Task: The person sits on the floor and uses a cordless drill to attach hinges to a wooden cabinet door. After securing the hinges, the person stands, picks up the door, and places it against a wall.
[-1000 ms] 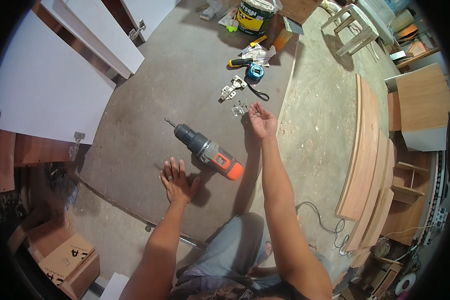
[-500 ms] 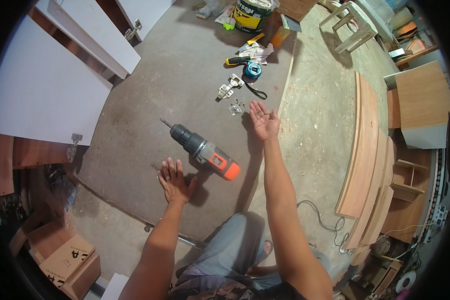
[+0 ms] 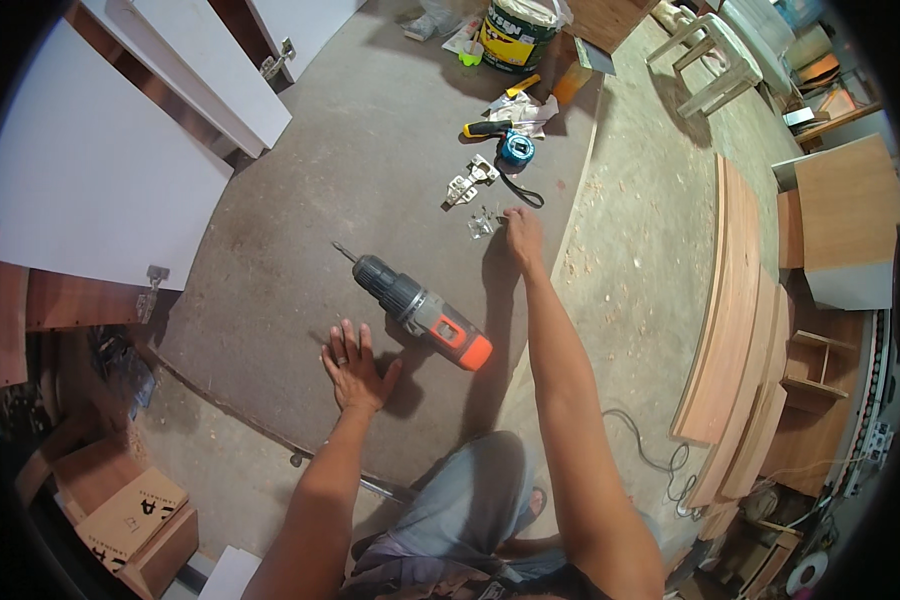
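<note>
Flat on the grey board (image 3: pixel 300 190), the left hand (image 3: pixel 353 367) lies spread, grip empty, beside the cordless drill (image 3: pixel 420 311). Right hand (image 3: pixel 522 233) reaches the small clear packet (image 3: pixel 482 226) near the board's right edge; its grip I cannot tell.

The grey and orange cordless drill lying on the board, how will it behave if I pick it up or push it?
The grey and orange cordless drill looks rigid and probably heavy for its size. Lying on its side on the dark board, it should slide rather than roll. The bit's tip could snag.
</note>
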Demonstrator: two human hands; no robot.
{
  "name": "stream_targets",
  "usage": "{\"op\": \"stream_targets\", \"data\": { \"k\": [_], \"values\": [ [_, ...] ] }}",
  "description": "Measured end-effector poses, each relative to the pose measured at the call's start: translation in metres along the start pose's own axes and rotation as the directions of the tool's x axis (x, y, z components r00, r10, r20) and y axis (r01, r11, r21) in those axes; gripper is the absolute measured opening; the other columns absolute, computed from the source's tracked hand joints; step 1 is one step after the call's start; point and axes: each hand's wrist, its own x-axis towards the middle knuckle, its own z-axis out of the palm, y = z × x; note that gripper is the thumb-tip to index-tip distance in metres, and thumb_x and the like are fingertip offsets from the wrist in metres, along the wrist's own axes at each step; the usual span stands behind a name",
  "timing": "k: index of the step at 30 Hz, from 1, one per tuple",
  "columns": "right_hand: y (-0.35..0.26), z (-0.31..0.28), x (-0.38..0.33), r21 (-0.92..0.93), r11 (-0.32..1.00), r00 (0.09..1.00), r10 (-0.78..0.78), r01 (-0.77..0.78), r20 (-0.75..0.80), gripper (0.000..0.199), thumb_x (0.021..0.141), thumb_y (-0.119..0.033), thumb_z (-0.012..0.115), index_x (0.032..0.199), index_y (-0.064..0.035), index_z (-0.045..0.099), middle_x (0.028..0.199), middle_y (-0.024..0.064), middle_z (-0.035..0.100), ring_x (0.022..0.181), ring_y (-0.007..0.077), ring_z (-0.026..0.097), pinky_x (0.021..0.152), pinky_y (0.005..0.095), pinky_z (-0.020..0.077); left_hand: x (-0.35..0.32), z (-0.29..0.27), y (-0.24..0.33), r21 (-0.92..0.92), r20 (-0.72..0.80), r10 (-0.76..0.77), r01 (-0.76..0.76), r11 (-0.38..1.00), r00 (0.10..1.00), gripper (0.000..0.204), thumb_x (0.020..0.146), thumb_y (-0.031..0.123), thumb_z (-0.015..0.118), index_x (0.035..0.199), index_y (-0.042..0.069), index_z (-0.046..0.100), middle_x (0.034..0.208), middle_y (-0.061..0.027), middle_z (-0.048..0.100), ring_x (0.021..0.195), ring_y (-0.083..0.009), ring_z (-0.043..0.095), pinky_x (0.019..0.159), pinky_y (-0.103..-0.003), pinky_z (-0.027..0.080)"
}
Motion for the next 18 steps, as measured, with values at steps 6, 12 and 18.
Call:
{"op": "stream_targets", "data": {
  "k": [6,12,18],
  "values": [
    [-0.046,0.014,-0.019,-0.079,0.996,0.996,0.050,-0.043,0.077,0.021,0.085,-0.020,0.063,0.093,-0.0011,0.065,0.091,0.0235,0.066,0.090,0.0397,0.063,0.079,0.0458,0.0487,-0.015,-0.004,-0.013,-0.047,-0.076,-0.017,0.013,0.999,0.997,0.094,0.085,0.056,0.060,0.151,0.008,0.013,0.158,-0.0207,0.009,0.147,-0.0398,0.004,0.115,-0.061,0.007],
    [0.005,-0.031,-0.059,0.308,0.924,0.972,0.237,-0.226,0.002,0.026,0.091,-0.026,0.055,0.098,-0.0004,0.055,0.085,0.0142,0.056,0.081,0.0259,0.056,0.073,0.0392,0.0455,-0.020,0.001,0.004,-0.033,-0.104,0.014,-0.018,0.999,0.994,0.090,0.085,0.059,0.056,0.150,0.008,0.020,0.157,-0.0207,0.013,0.147,-0.0395,0.008,0.115,-0.061,0.009],
    [0.017,-0.248,-0.154,0.438,0.736,0.813,0.260,-0.516,0.521,0.019,0.092,-0.025,0.059,0.099,-0.0069,0.058,0.084,-0.0001,0.054,0.074,0.0118,0.051,0.067,0.0288,0.0464,-0.030,0.003,-0.022,-0.018,-0.256,0.003,-0.008,1.000,0.967,0.090,0.084,0.065,0.053,0.148,0.008,0.024,0.157,-0.0196,0.017,0.146,-0.0381,0.013,0.115,-0.060,0.010]
  ]
}}
